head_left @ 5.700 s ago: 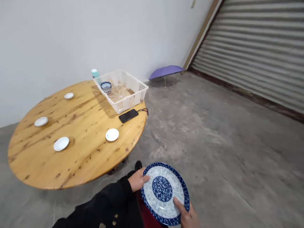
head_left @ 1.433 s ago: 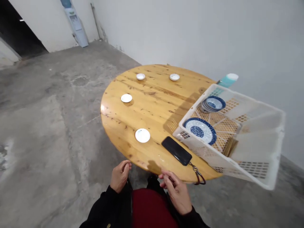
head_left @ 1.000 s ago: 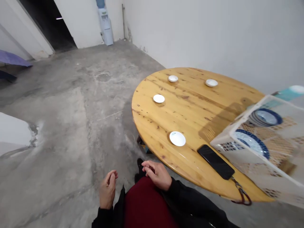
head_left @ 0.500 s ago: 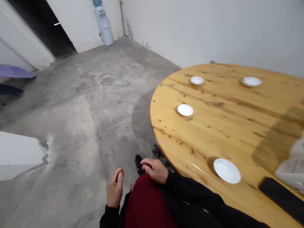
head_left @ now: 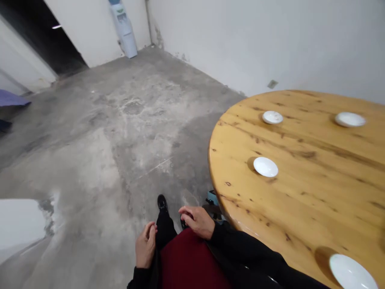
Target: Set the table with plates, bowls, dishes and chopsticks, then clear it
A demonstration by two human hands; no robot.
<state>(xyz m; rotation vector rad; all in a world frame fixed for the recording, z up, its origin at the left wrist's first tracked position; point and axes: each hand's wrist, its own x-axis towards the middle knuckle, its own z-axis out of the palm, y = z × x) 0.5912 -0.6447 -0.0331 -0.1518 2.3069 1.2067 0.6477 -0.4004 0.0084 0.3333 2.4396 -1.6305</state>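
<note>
Table: varnished wood, glossy, knotty grain. Saucer: white, smooth, glazed look. Floor: bare concrete, rough, matt, patchy. Wall: matt white paint. Sleeve: black cloth, matt. Red garment: smooth cloth, matt.

The table is round, of knotty yellow wood with a glossy rim, and stands level close by the wall. Four small white saucers sit upright on it, empty and well apart: the left saucer near the rim, the back saucer and the far saucer beyond it, the near saucer partly out of sight at the front edge.
</note>
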